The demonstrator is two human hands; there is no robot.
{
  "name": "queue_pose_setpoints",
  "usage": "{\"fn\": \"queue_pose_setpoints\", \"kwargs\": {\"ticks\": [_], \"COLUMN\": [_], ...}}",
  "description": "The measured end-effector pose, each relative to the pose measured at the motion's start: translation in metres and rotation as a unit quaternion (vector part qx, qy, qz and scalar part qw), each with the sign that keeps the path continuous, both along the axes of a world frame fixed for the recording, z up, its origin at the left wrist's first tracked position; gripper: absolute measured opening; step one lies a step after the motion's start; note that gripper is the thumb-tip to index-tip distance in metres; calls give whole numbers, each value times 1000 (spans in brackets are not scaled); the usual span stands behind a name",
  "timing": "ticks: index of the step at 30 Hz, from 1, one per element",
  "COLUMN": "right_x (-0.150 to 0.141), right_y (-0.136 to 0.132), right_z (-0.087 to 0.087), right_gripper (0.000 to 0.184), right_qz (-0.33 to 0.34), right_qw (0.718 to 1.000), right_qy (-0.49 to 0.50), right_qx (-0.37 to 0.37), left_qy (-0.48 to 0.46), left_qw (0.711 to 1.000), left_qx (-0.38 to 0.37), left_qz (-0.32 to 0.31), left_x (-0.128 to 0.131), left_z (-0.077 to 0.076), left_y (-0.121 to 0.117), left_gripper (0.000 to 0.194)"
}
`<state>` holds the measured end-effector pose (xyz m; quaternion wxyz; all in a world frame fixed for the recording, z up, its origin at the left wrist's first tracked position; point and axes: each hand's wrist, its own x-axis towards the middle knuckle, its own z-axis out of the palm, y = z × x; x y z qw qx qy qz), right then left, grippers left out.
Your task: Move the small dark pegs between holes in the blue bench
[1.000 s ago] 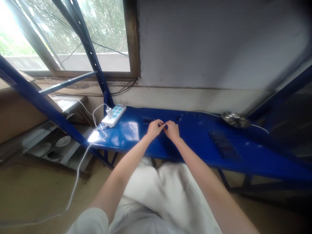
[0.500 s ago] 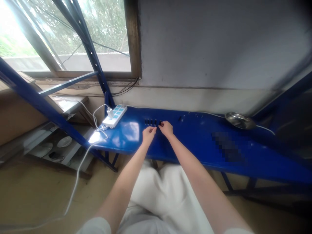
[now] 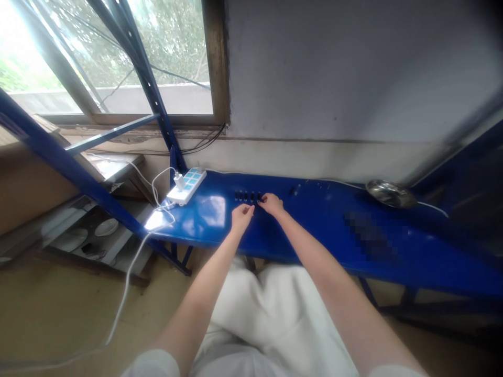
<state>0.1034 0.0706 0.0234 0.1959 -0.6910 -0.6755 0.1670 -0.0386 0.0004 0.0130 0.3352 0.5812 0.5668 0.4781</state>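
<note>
Several small dark upright pieces [image 3: 245, 196], too small to name, stand in a short row on the blue tabletop [image 3: 310, 225]. At the right end of this row, my right hand [image 3: 272, 202] pinches the last small dark piece [image 3: 259, 197] between its fingertips. My left hand [image 3: 242, 214] is just in front of the row, thumb and fingers pressed together. Whatever may be between those fingers is hidden. Farther right lies another small dark piece [image 3: 292, 190] beside a few tiny clear bits.
A white power strip [image 3: 186, 187] with a plug and cable sits at the table's left end. A shiny metal dish [image 3: 389, 193] is at the back right, and a pixelated dark patch [image 3: 369, 235] lies before it. Blue rack posts [image 3: 153, 99] rise at left.
My right hand has shifted slightly right, and the dark piece at its fingertips now shows upright in line with the row. My left hand stays nearly in place.
</note>
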Motion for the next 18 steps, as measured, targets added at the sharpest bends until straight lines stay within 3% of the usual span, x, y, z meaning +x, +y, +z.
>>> {"fn": "queue_pose_setpoints", "kwargs": {"ticks": [4,10,13,18], "right_x": [41,102,115,117], "right_y": [7,15,18,27], "right_z": [9,4,-7,-17], "right_gripper": [19,21,36,47], "right_qz": [-38,-200,-248,-259], "right_qw": [999,979,968,965], "right_qy": [38,44,35,34], "right_qx": [-5,-6,-4,-21], "left_qy": [-7,0,2,-3], "left_qw": [1000,1000,1000,1000], "left_qx": [-7,-10,-16,-13], "left_qz": [-8,-18,-18,-22], "left_x": [1,2,3,4], "left_z": [0,3,4,5], "left_y": [0,-1,-2,-2], "left_gripper": [29,29,28,28]}}
